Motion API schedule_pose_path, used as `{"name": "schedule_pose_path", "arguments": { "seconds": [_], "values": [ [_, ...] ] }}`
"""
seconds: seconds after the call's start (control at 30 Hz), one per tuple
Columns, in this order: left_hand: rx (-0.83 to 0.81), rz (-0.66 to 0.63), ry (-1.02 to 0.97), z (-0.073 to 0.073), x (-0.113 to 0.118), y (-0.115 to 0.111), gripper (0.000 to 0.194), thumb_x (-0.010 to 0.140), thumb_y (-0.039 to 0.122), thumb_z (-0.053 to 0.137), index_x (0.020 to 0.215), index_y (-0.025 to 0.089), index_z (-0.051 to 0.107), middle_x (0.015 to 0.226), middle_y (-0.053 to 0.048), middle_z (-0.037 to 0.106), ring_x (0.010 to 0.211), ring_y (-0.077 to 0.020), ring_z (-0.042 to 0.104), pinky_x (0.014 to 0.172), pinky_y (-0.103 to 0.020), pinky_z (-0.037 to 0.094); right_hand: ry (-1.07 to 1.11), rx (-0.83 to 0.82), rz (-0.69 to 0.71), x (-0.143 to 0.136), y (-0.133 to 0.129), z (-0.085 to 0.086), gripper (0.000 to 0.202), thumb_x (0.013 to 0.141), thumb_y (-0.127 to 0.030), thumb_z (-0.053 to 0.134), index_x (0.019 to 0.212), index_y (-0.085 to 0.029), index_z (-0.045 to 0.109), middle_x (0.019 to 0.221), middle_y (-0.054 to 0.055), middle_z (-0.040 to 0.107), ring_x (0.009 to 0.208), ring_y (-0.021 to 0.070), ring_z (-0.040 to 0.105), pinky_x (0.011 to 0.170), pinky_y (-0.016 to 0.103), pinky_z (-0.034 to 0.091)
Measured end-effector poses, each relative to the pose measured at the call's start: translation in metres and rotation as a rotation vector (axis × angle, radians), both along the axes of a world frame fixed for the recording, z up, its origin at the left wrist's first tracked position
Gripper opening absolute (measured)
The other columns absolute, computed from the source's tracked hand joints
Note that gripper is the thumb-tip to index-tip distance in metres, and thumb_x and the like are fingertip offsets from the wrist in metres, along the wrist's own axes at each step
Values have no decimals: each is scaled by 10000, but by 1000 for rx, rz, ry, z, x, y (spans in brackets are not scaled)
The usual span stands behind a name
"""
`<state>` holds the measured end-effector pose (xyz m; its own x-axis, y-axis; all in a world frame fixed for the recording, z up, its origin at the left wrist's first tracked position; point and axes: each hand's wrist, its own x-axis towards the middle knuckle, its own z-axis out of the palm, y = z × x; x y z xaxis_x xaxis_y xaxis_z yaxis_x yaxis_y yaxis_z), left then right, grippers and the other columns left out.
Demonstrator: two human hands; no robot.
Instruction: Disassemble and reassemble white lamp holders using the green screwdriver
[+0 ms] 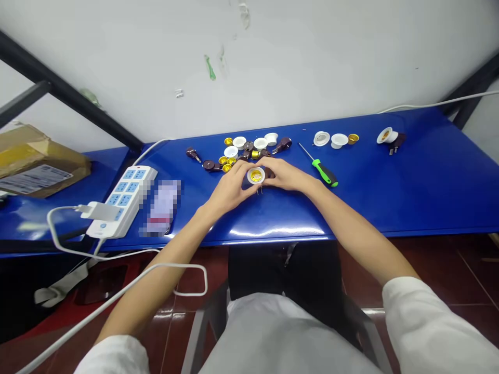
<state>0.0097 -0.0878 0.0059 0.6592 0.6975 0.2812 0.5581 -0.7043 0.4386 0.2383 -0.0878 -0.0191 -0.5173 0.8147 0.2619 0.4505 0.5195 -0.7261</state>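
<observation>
Between my two hands is a white round lamp socket (pixel 256 175) with a gold metal inside, its open face turned up toward me. Two metal prongs stick out below it. My left hand (pixel 230 188) has its fingers and thumb closed on the socket's left side. From the right, my right hand (pixel 284 175) grips the same socket, fingertips at its rim. Just beyond the hands lie several white rings (pixel 231 151), gold metal cups (pixel 226 168) and dark brown plug parts (pixel 209 165). A green and black screwdriver (pixel 324 172) rests to the right of my right hand.
On the blue table (pixel 390 192), a white power strip (pixel 121 200) and a blurred-out phone (pixel 162 208) lie at left. A cardboard box (pixel 39 161) stands far left. White parts (pixel 339 141) and an assembled socket (pixel 387 135) sit at right. A white cable (pixel 128 283) crosses my left forearm.
</observation>
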Motion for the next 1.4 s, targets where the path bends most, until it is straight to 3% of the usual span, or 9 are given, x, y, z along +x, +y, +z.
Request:
{"name": "schedule_pose_path", "arguments": {
  "seconds": [0.4,0.57,0.8,1.03,1.2,1.4],
  "values": [
    [54,29,60,5,1,-2,367,932,295,750,1265,169,660,1191,-100,683,1036,-228,694,911,-359,575,67,62,31,-1,4,-10,304,927,-296,742,1190,-154,683,1210,137,743,1114,301,694,1006,452,534],
    [-11,32,23,5,-3,0,393,916,310,755,1265,152,666,1194,-107,674,1072,-239,682,954,-388,590,72,37,56,-3,3,-10,487,877,-339,825,1301,-180,647,1377,145,698,1276,329,653,1100,491,507],
    [-52,8,33,10,-7,0,448,907,271,724,1339,175,656,1250,-105,666,1136,-252,674,1024,-422,578,16,-12,52,-7,-4,-8,493,890,-301,814,1324,-187,609,1309,132,719,1169,318,689,990,472,556],
    [46,-3,159,12,-7,-1,523,929,271,713,1443,225,630,1326,-115,642,1139,-267,691,993,-417,587,32,-27,59,-7,-5,-6,496,900,-298,781,1335,-181,574,1304,130,719,1146,299,698,970,449,561],
    [59,19,183,11,-6,-1,492,925,267,729,1406,194,658,1305,-128,648,1103,-269,694,975,-421,590,22,-35,44,-9,-7,-5,510,900,-302,775,1349,-191,560,1332,130,711,1170,303,697,975,448,557],
    [-57,28,105,15,-11,3,437,920,317,735,1340,199,697,1241,-106,675,1118,-259,683,1021,-434,587,16,-24,50,-10,-7,-6,556,891,-286,786,1387,-197,552,1345,132,706,1178,307,694,969,443,557]
  ]
}}
